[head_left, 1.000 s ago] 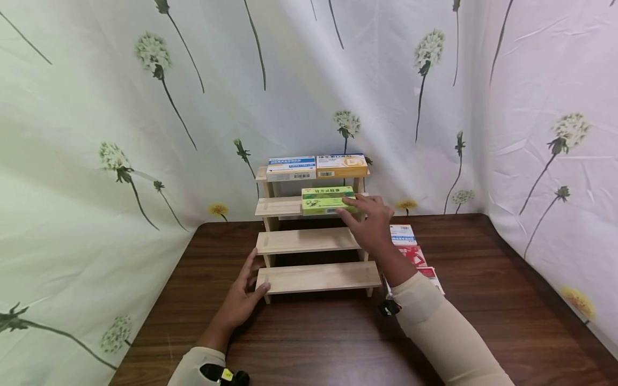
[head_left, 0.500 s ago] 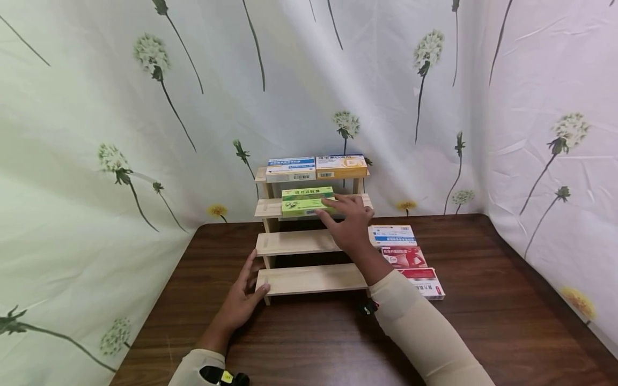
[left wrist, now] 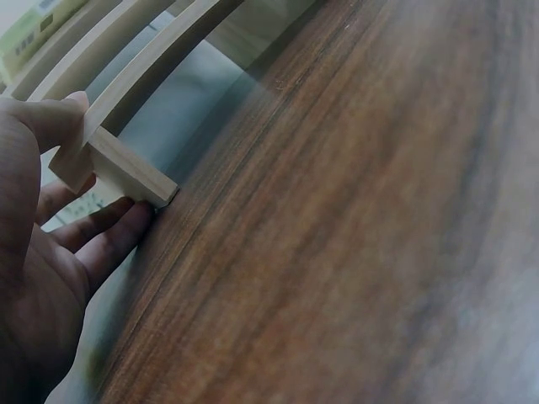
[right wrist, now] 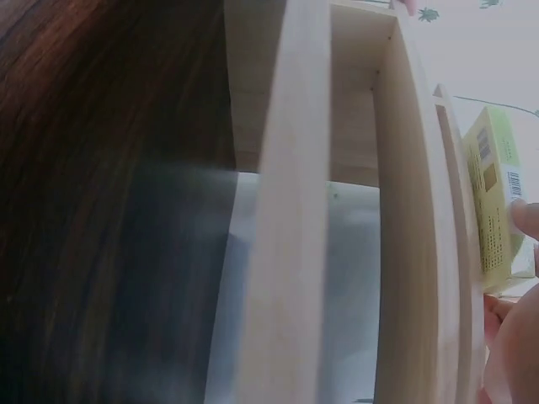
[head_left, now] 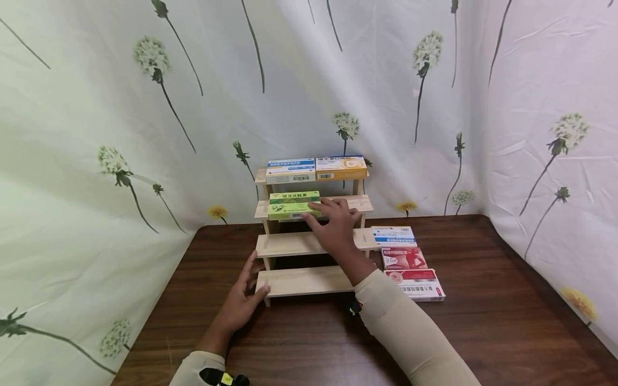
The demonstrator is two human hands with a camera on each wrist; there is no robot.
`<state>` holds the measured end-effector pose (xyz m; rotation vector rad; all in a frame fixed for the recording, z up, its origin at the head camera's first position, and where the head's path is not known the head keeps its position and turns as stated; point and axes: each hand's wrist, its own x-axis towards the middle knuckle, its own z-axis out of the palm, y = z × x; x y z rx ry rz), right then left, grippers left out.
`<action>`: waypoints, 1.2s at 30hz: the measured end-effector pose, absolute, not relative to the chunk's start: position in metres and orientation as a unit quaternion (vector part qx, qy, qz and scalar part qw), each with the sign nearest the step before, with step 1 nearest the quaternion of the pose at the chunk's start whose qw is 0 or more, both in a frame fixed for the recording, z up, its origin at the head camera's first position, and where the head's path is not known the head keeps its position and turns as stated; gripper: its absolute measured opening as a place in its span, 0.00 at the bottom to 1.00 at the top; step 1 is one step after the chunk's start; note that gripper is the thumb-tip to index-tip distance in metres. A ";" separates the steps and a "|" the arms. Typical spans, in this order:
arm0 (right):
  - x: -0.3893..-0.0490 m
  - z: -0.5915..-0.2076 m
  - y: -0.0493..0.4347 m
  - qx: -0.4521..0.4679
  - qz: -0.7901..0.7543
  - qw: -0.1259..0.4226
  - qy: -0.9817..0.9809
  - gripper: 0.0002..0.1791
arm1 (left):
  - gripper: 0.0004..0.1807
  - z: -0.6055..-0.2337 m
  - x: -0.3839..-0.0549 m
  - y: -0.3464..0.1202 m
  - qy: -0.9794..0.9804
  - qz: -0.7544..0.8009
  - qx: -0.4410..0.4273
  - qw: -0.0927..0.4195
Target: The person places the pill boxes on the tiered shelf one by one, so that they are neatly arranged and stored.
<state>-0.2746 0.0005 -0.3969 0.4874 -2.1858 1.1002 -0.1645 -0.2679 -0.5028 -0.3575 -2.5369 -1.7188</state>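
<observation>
A light wooden stepped rack [head_left: 309, 281] with several tiers stands on the table. My right hand [head_left: 335, 228] pinches the right end of a green medicine box [head_left: 289, 206] on the second tier from the top. In the right wrist view the thumb [right wrist: 526, 217] lies against the printed side of that box. My left hand [head_left: 241, 297] holds the rack's lower left end. The left wrist view shows its thumb [left wrist: 63, 118] on a board and its other fingers beside the rack's leg [left wrist: 130, 172].
On the top tier lie a blue-and-white box [head_left: 289, 170] and an orange-and-white box [head_left: 341, 168]. Right of the rack, a blue-and-white box [head_left: 393, 236], a red box [head_left: 404, 258] and a red-and-white box [head_left: 417, 285] lie on the dark wooden table [head_left: 483, 300]. A flowered cloth [head_left: 289, 107] hangs behind.
My right hand has slid the green medicine box left along its tier, almost to the left end. The boxes at the right have come into fuller view. My left hand has stayed in place.
</observation>
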 end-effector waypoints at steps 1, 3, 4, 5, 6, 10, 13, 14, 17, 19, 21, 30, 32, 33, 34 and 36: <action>-0.276 -0.399 -0.001 0.185 0.412 0.326 -0.831 0.20 | 0.52 -0.503 -0.164 -0.268 -0.822 -0.556 -0.117 0.029; -0.277 -0.401 -0.003 0.186 0.398 0.343 -0.830 0.20 | 0.52 -0.502 -0.164 -0.268 -0.821 -0.558 -0.120 0.029; -0.278 -0.402 -0.005 0.187 0.391 0.351 -0.830 0.20 | 0.52 -0.502 -0.164 -0.268 -0.820 -0.559 -0.122 0.029; -0.278 -0.403 -0.006 0.189 0.384 0.357 -0.830 0.20 | 0.52 -0.502 -0.163 -0.268 -0.819 -0.559 -0.123 0.029; -0.279 -0.404 -0.007 0.190 0.377 0.362 -0.831 0.20 | 0.52 -0.502 -0.163 -0.268 -0.819 -0.560 -0.123 0.029; -0.280 -0.404 -0.012 0.194 0.360 0.371 -0.834 0.20 | 0.52 -0.502 -0.163 -0.268 -0.819 -0.559 -0.124 0.029; -0.281 -0.403 -0.016 0.191 0.349 0.371 -0.839 0.20 | 0.53 -0.503 -0.164 -0.268 -0.819 -0.560 -0.124 0.029; -0.281 -0.403 -0.017 0.189 0.345 0.369 -0.842 0.20 | 0.53 -0.503 -0.164 -0.268 -0.818 -0.560 -0.125 0.029; -0.283 -0.403 -0.020 0.185 0.336 0.364 -0.849 0.20 | 0.53 -0.503 -0.163 -0.268 -0.817 -0.562 -0.124 0.029; -0.283 -0.403 -0.021 0.185 0.332 0.361 -0.852 0.20 | 0.53 -0.504 -0.164 -0.268 -0.816 -0.563 -0.123 0.030; -0.283 -0.401 -0.022 0.186 0.326 0.362 -0.853 0.21 | 0.53 -0.504 -0.164 -0.268 -0.814 -0.567 -0.123 0.029; -0.284 -0.398 -0.023 0.182 0.281 0.379 -0.863 0.21 | 0.53 -0.504 -0.165 -0.269 -0.810 -0.572 -0.129 0.031; -0.284 -0.399 -0.023 0.180 0.275 0.387 -0.861 0.21 | 0.53 -0.504 -0.165 -0.269 -0.809 -0.573 -0.130 0.031; -0.284 -0.399 -0.023 0.180 0.275 0.391 -0.860 0.21 | 0.53 -0.504 -0.165 -0.269 -0.809 -0.573 -0.130 0.031; -0.284 -0.400 -0.023 0.178 0.276 0.394 -0.858 0.22 | 0.53 -0.504 -0.165 -0.269 -0.809 -0.572 -0.129 0.030; -0.284 -0.402 -0.023 0.173 0.279 0.403 -0.855 0.24 | 0.53 -0.504 -0.164 -0.269 -0.810 -0.571 -0.128 0.031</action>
